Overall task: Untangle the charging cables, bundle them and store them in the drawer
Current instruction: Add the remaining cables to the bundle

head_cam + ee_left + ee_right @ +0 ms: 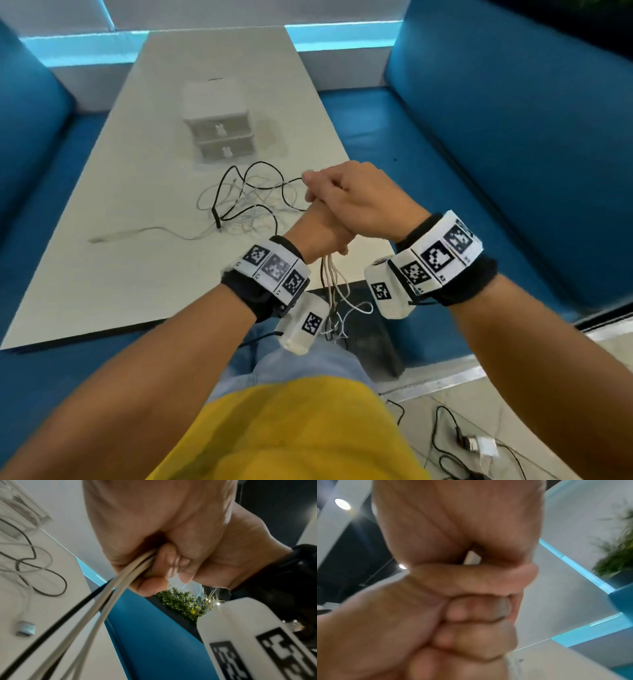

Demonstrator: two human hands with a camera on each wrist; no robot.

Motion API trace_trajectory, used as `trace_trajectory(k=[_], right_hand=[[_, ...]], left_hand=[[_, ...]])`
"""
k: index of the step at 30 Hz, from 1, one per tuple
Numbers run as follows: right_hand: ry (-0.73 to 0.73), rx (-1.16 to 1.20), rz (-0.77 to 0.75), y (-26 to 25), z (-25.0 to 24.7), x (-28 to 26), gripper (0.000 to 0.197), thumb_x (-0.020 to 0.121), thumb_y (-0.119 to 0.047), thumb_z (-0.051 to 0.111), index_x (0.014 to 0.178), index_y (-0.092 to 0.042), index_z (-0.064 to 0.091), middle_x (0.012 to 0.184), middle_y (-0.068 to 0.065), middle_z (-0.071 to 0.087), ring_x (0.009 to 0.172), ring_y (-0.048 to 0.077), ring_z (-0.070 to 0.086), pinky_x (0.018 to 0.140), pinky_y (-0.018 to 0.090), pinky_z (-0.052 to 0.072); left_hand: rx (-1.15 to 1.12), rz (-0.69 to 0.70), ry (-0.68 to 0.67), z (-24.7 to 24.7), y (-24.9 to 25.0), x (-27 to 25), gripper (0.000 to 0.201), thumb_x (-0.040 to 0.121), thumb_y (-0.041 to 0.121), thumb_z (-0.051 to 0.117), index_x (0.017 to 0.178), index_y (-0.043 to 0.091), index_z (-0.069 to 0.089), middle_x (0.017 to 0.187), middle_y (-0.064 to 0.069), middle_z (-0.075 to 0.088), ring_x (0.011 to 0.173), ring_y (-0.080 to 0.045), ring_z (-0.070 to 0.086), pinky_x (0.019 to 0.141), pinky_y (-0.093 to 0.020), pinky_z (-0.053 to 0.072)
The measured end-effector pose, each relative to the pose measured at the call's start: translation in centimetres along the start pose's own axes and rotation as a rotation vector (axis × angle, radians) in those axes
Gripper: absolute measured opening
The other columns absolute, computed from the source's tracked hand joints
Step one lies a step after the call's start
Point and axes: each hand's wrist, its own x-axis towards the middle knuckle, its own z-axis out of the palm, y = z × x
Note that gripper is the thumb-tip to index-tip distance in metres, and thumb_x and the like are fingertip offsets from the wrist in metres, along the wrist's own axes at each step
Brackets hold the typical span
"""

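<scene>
Above the table's near right edge my left hand (317, 228) makes a fist round a bundle of white cables and one black cable (109, 591). Their loops (330, 284) hang below my wrists. My right hand (352, 202) lies over the left one, fingers curled round the same strands. From its fingertips a black cable runs to the tangle of black and white cables (246, 202) on the table. The small white two-drawer unit (219, 130) stands behind the tangle with both drawers closed. In the right wrist view, blurred, something white (471, 558) shows inside my right hand (453, 520).
The white table (137, 274) runs between two blue sofa benches (496, 154). One white cable end (113, 236) trails left of the tangle, and a USB plug (25, 628) lies on the tabletop. More cables and a charger (479, 445) lie on the floor at right.
</scene>
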Motion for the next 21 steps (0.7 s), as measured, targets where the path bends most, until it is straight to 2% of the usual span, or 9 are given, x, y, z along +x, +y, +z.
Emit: trace_trajectory(k=[3, 5, 6, 8, 10, 13, 17, 19, 21], right_hand=[[0.01, -0.026, -0.062, -1.5, 1.0, 0.6, 0.049, 0.099, -0.052, 0.034, 0.089, -0.022, 0.072, 0.096, -0.006, 0.072, 0.093, 0.016, 0.062, 0.09, 0.034, 0.046], [-0.006, 0.074, -0.077, -1.9, 1.7, 0.8, 0.049, 0.099, -0.053, 0.032, 0.094, -0.025, 0.072, 0.097, -0.012, 0.07, 0.096, 0.01, 0.062, 0.095, 0.034, 0.044], [-0.028, 0.189, -0.076, -2.1, 2.0, 1.0, 0.048, 0.1, -0.053, 0.03, 0.102, -0.028, 0.071, 0.098, -0.017, 0.067, 0.098, 0.003, 0.06, 0.095, 0.03, 0.044], [-0.043, 0.446, -0.062, -2.4, 2.5, 1.7, 0.047, 0.101, -0.051, 0.023, 0.12, -0.032, 0.062, 0.102, -0.019, 0.061, 0.1, -0.004, 0.056, 0.089, 0.022, 0.043], [-0.014, 0.652, 0.005, -2.6, 3.6, 2.8, 0.053, 0.1, -0.054, 0.016, 0.128, -0.031, 0.056, 0.107, -0.006, 0.061, 0.102, 0.006, 0.059, 0.087, 0.026, 0.047], [-0.233, 0.854, 0.213, -3.4, 6.9, 4.2, 0.064, 0.097, -0.061, 0.017, 0.114, -0.016, 0.06, 0.091, 0.01, 0.067, 0.082, 0.024, 0.067, 0.078, 0.04, 0.055], [-0.494, 0.859, 0.328, -3.2, 12.1, 4.8, 0.07, 0.097, -0.062, 0.02, 0.092, -0.007, 0.063, 0.049, 0.005, 0.043, 0.04, 0.018, 0.037, 0.045, 0.025, 0.04], [-0.528, 0.717, 0.306, -2.4, 14.1, 4.8, 0.069, 0.098, -0.059, 0.024, 0.084, -0.005, 0.065, 0.046, 0.001, 0.033, 0.038, 0.014, 0.027, 0.042, 0.022, 0.027], [-0.488, 0.513, 0.264, -1.7, 15.3, 4.9, 0.067, 0.097, -0.059, 0.027, 0.077, -0.007, 0.065, 0.05, 0.002, 0.041, 0.04, 0.014, 0.032, 0.042, 0.022, 0.028]], left_hand=[[-0.01, -0.012, 0.051, -1.2, 0.2, -0.6, 0.026, 0.099, 0.004, 0.041, 0.076, 0.015, 0.039, 0.071, 0.0, 0.043, 0.058, -0.007, 0.042, 0.049, -0.017, 0.038], [-0.093, -0.012, 0.064, -2.1, -0.4, -0.9, 0.006, 0.1, 0.005, 0.042, 0.101, 0.008, 0.047, 0.084, -0.001, 0.043, 0.066, -0.006, 0.041, 0.053, -0.011, 0.039], [-0.165, -0.009, 0.067, -2.5, -1.0, -1.1, 0.014, 0.098, 0.005, 0.044, 0.111, 0.009, 0.048, 0.083, -0.001, 0.045, 0.064, -0.004, 0.042, 0.051, -0.01, 0.04], [-0.309, -0.02, 0.09, -3.8, -2.6, -1.5, 0.02, 0.091, 0.011, 0.05, 0.079, 0.024, 0.058, 0.06, 0.006, 0.043, 0.046, -0.002, 0.035, 0.043, -0.021, 0.034], [-0.506, -0.107, 0.203, -5.1, -3.9, -1.4, 0.031, 0.082, 0.016, 0.055, 0.053, 0.028, 0.054, 0.044, 0.008, 0.035, 0.037, -0.006, 0.028, 0.043, -0.024, 0.025], [-0.778, -0.206, 0.404, -7.7, -4.8, -1.5, 0.035, 0.093, 0.016, 0.056, 0.058, 0.016, 0.048, 0.036, 0.01, 0.039, 0.03, -0.006, 0.035, 0.039, -0.018, 0.028], [-1.001, -0.195, 0.476, -11.5, -7.6, -1.8, 0.05, 0.096, 0.03, 0.055, 0.056, 0.021, 0.027, 0.044, 0.006, 0.018, 0.039, -0.01, 0.015, 0.043, -0.024, 0.014], [-1.044, -0.214, 0.498, -13.6, -9.2, -2.3, 0.052, 0.096, 0.039, 0.053, 0.057, 0.021, 0.025, 0.045, 0.004, 0.017, 0.041, -0.011, 0.014, 0.042, -0.024, 0.019], [-1.066, -0.234, 0.489, -15.0, -10.7, -3.2, 0.055, 0.097, 0.044, 0.05, 0.055, 0.02, 0.024, 0.044, 0.004, 0.019, 0.039, -0.012, 0.019, 0.042, -0.022, 0.029]])
